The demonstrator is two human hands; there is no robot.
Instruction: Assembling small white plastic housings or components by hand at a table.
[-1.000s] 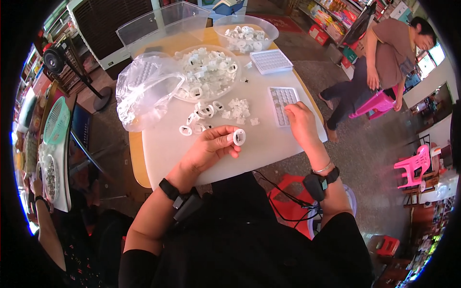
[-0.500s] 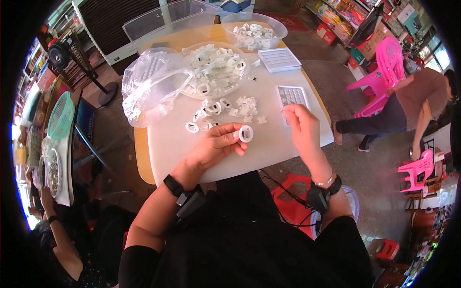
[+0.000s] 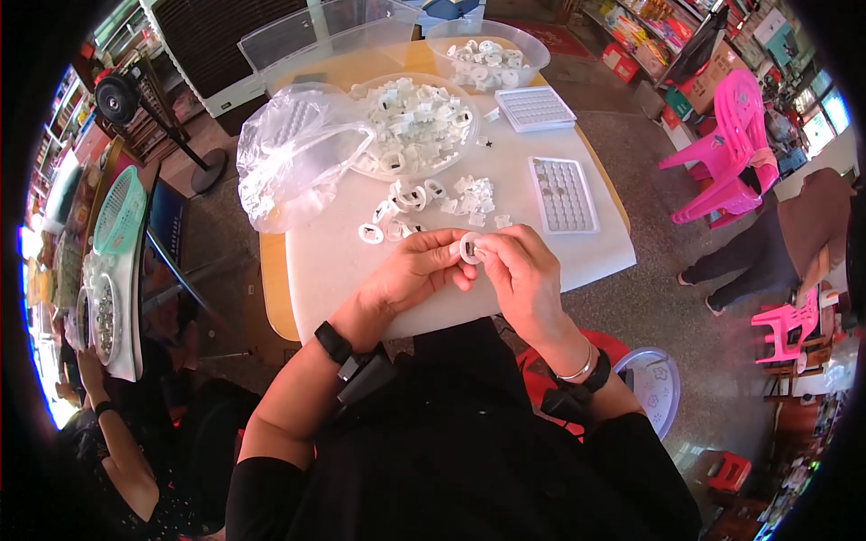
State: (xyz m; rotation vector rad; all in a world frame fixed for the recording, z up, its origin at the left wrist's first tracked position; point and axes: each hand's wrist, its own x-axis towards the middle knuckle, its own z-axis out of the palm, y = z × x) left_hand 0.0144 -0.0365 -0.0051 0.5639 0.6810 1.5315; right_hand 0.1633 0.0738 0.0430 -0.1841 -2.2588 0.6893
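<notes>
Pinched in my left hand [image 3: 410, 270] is a small round white plastic part [image 3: 469, 248] with a dark slot in its middle. My right hand [image 3: 523, 275] meets it from the other side, thumb and fingertips closed together against the part; anything tiny between them is hidden. Beyond my hands lie several white ring-shaped parts [image 3: 371, 233] and a scatter of small clear-white pieces [image 3: 474, 196]. To the right of these, a white compartment tray [image 3: 566, 196] rests on the white table top [image 3: 433, 311].
Farther back stand a clear bowl [image 3: 417, 165] heaped with white parts, a crumpled plastic bag [image 3: 287, 162], another tray [image 3: 536, 108] and a second clear bowl [image 3: 539, 61]. A co-worker's arm [image 3: 122, 437] shows at lower left. Another person [image 3: 789, 230] bends near pink chairs at right.
My right hand has come from the compartment tray to the round white part, and its fingertips now touch it. My left hand keeps its hold. The person at right has shifted.
</notes>
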